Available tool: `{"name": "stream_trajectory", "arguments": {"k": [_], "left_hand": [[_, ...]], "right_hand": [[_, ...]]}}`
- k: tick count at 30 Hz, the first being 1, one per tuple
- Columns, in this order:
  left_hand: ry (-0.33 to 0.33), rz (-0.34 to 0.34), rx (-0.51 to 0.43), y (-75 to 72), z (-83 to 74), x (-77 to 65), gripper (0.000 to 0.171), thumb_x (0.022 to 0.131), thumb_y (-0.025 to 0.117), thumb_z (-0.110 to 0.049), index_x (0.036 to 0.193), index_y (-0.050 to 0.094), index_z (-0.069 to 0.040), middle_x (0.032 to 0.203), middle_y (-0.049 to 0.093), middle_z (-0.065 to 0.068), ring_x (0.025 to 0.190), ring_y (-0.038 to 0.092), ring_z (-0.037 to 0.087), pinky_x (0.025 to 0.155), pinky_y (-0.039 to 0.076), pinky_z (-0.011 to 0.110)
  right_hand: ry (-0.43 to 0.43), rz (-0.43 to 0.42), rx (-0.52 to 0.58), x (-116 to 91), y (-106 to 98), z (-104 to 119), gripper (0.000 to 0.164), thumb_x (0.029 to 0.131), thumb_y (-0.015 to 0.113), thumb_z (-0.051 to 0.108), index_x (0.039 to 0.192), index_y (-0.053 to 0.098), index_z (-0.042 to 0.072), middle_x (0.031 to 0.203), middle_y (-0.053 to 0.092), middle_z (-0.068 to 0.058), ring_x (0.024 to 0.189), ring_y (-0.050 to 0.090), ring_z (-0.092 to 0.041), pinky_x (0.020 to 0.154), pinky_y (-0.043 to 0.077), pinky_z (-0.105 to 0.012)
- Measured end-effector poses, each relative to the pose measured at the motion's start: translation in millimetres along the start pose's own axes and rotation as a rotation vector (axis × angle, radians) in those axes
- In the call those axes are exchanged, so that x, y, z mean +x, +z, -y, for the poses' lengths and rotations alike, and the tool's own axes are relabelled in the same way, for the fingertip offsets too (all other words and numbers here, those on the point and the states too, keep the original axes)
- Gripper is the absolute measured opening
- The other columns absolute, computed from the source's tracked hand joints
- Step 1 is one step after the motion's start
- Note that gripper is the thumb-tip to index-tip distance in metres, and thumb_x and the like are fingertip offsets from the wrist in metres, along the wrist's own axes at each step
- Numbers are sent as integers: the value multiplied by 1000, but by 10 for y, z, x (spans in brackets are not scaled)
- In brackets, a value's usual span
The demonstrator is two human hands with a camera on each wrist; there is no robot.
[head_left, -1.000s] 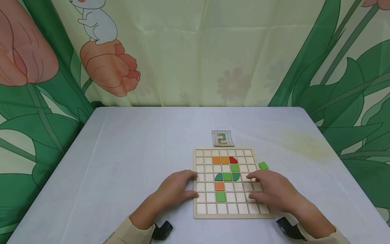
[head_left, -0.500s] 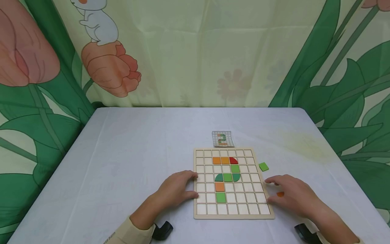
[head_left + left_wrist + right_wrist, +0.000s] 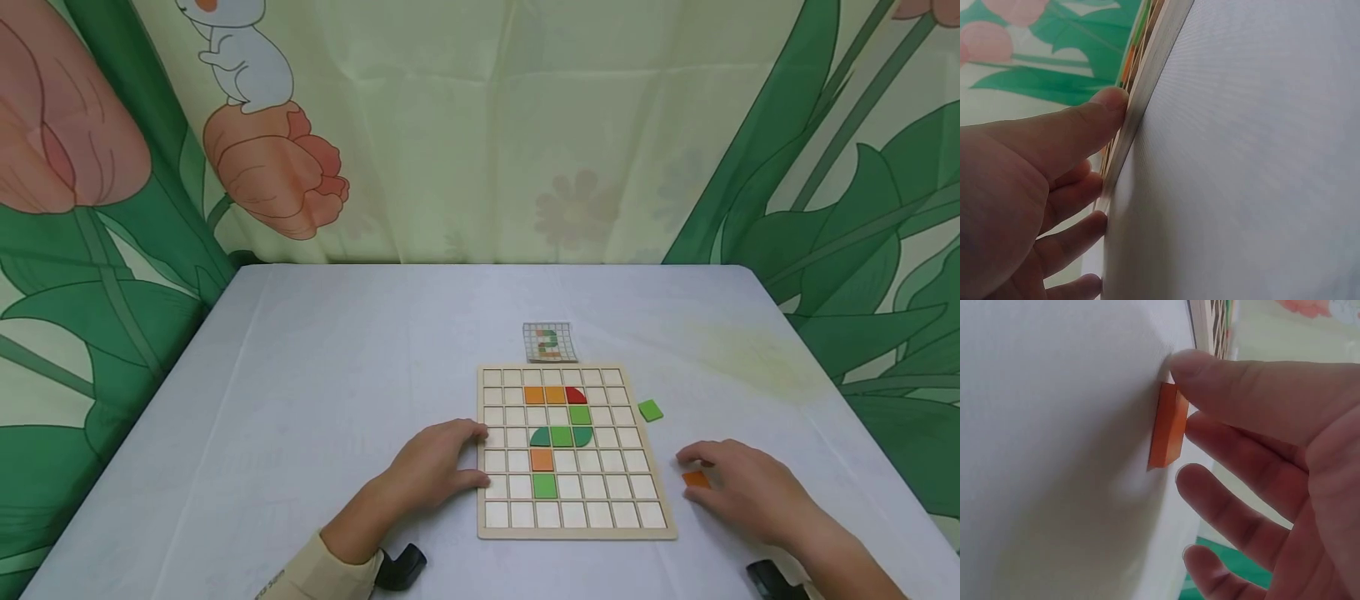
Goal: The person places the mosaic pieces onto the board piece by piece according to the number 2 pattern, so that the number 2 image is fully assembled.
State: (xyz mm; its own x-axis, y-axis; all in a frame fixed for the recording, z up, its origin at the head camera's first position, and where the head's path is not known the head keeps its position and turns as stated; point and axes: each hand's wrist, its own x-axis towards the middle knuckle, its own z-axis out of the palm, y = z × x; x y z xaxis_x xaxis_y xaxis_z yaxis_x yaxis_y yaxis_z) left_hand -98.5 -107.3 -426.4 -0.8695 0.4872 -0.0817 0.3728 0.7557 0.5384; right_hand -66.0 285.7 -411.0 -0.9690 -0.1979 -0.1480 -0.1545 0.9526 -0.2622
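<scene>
A wooden grid board point(image 3: 495, 532) lies on the table with coloured tiles in some cells. Against its left edge rests my left hand point(image 3: 426, 467), thumb and fingertips spread along the rim; the left wrist view shows the thumb point(image 3: 1110, 103) on the frame's edge. To the right of the board, my right hand point(image 3: 750, 487) is low over the table, thumb and fingers around an orange square tile point(image 3: 696, 480). In the right wrist view the orange tile point(image 3: 1169, 428) lies on the cloth, with the thumb tip point(image 3: 1191, 365) at one end and fingers loosely bent behind it.
A loose green tile point(image 3: 650, 410) sits just off the board's right edge. Beyond the far edge lies a small pattern card point(image 3: 550, 342) with a coloured figure on a grid. A printed curtain point(image 3: 480, 133) hangs behind the white table point(image 3: 337, 350).
My right hand has moved off the board's right side, rightward and nearer to me, to the orange tile. The left hand stays at the board's left edge.
</scene>
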Motion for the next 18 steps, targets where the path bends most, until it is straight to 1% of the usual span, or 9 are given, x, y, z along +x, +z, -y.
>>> {"name": "stream_trajectory", "arguments": {"k": [3, 6, 9, 14, 18], "left_hand": [[2, 0, 4, 1, 3, 1, 56, 84, 83, -32, 129, 61, -7, 129, 64, 3, 125, 56, 22, 104, 46, 40], [7, -5, 6, 0, 6, 1, 56, 84, 83, -32, 129, 61, -7, 129, 64, 4, 125, 56, 23, 104, 46, 40], [8, -9, 3, 1, 9, 3, 56, 84, 83, -32, 129, 62, -7, 129, 64, 4, 125, 56, 23, 104, 46, 40], [15, -14, 0, 3, 16, 5, 56, 84, 83, -31, 129, 62, -7, 130, 64, 4, 125, 56, 23, 104, 46, 40], [18, -17, -2, 12, 23, 5, 55, 84, 83, -31, 128, 62, -7, 129, 64, 4, 125, 57, 23, 104, 46, 40]], "right_hand": [[9, 7, 10, -3, -8, -26, 36, 76, 86, 25, 106, 72, 12, 100, 69, 0, 93, 64, -27, 79, 54, -51], [17, 17, 11, -12, -20, -52, 39, 76, 86, 28, 108, 72, 11, 101, 69, -1, 94, 64, -27, 80, 53, -52], [17, 25, 4, -17, -36, -76, 41, 76, 86, 27, 110, 71, 10, 103, 69, -3, 94, 63, -27, 81, 53, -52], [24, 34, 7, -6, -39, -96, 36, 77, 86, 24, 107, 71, 10, 102, 68, -2, 92, 62, -25, 80, 54, -51], [42, 36, 18, -5, -30, -98, 34, 78, 86, 25, 104, 71, 11, 100, 68, 0, 89, 60, -24, 79, 54, -49]]}}
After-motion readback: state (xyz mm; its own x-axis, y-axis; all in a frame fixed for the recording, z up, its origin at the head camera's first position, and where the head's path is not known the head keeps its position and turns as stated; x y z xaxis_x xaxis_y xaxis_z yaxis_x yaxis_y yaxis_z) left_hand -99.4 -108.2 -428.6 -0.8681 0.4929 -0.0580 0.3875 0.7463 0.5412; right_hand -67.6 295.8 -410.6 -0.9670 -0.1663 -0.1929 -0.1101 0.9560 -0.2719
